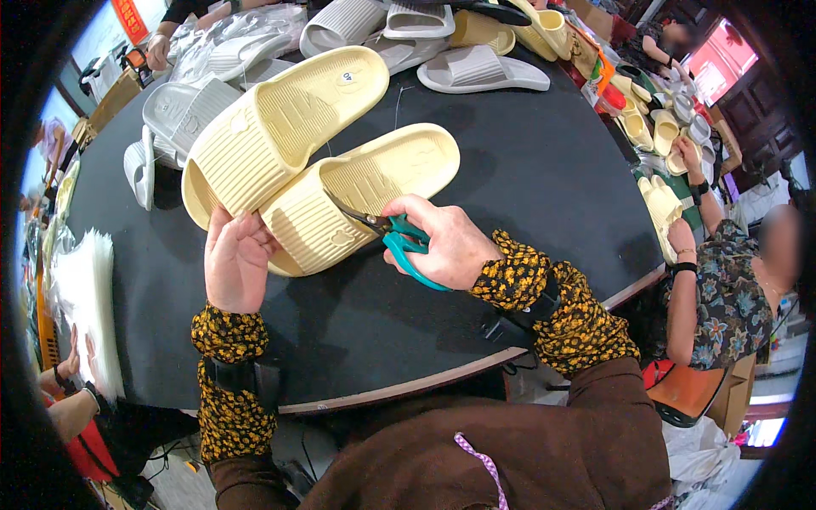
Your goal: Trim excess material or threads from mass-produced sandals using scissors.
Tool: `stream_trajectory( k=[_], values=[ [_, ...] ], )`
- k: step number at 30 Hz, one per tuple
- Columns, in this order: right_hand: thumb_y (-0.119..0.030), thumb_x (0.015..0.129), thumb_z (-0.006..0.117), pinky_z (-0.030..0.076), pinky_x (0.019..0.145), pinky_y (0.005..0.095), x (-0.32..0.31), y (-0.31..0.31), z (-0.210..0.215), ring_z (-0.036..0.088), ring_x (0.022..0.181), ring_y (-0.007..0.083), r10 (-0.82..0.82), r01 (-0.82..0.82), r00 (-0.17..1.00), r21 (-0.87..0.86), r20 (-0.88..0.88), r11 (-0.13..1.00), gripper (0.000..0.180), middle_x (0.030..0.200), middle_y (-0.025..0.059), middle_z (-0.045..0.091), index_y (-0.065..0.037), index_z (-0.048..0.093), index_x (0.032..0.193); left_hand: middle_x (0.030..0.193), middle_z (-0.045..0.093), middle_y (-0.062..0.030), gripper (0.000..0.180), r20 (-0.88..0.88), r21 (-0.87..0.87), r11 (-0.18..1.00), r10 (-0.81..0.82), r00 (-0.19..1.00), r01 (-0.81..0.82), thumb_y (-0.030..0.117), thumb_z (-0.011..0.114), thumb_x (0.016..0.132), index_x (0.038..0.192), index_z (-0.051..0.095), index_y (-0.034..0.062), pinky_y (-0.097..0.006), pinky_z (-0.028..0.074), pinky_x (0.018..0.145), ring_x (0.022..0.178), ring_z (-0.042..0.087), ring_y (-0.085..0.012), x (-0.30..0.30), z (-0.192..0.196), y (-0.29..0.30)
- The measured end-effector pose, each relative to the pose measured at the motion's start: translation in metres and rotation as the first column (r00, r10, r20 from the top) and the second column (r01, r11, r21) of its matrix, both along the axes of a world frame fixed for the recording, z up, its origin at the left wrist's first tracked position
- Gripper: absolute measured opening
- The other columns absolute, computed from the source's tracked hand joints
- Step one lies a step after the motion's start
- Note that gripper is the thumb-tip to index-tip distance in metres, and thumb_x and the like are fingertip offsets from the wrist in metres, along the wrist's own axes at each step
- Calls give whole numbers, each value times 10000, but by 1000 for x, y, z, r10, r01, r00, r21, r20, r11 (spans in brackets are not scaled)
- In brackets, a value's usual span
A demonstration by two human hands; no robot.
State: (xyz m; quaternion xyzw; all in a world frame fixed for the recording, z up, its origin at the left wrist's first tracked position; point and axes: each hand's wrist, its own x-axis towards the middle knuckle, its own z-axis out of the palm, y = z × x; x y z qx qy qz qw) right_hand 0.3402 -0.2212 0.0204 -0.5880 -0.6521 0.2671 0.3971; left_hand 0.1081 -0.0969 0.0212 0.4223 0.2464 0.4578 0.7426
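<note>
Two pale yellow slide slippers lie side by side over the black table, the left slipper (234, 157) standing higher than the right slipper (310, 223). My left hand (236, 268) is closed at their near edges, its thumb and fingertips gripping where the two straps meet. Teal-handled scissors (411, 255) are held in my right hand (455, 245), with fingers through the loops. Their dark blades point left into the foot opening of the right slipper, and the tips are partly hidden against its strap. A thin clear strand shows between the two slippers.
Grey slippers (484, 70) and clear plastic bags (255, 21) are heaped along the far side of the black table (544, 195). A bundle of white strands (89, 306) lies at the left edge. A co-worker's hand (680, 235) touches yellow slippers at the right; another person's hands are at the left.
</note>
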Motion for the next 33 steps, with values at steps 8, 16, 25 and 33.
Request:
stream_trajectory(
  k=[8, 16, 25, 33],
  values=[
    [-192, 766, 694, 498, 612, 413, 2, 0, -2, 632, 719, 363, 15, -16, 1000, 53, 16, 998, 354, 737, 180, 624, -66, 505, 1037, 1264, 511, -140, 514, -36, 86, 992, -92, 995, 95, 195, 475, 906, 1359, 282, 47, -363, 459, 887, 1105, 549, -240, -7, -7, 9],
    [-189, 745, 715, 507, 621, 380, 2, 5, -9, 652, 718, 318, -91, 97, 993, 94, -69, 991, 403, 726, 158, 625, -77, 508, 1073, 1264, 504, -147, 521, -35, 129, 987, -93, 995, 96, 173, 462, 900, 1363, 271, 30, -347, 449, 880, 1089, 545, -234, -5, -5, 5],
    [-128, 734, 745, 526, 664, 292, -5, -3, 19, 632, 758, 147, -181, 181, 983, -17, 16, 983, 468, 847, 88, 627, -77, 503, 1132, 1144, 549, -135, 419, -18, 218, 970, -107, 994, 108, 96, 503, 896, 1271, 335, 15, -309, 452, 793, 969, 571, -196, 0, 4, -11],
    [-222, 782, 676, 513, 606, 373, -6, 0, 15, 670, 716, 268, -118, 123, 992, 148, -37, 981, 390, 754, 132, 651, -61, 505, 1093, 1140, 524, -78, 487, -63, 270, 961, -38, 997, 54, 128, 509, 899, 1326, 301, 23, -258, 437, 719, 878, 544, -141, 17, 13, -23]
  ],
)
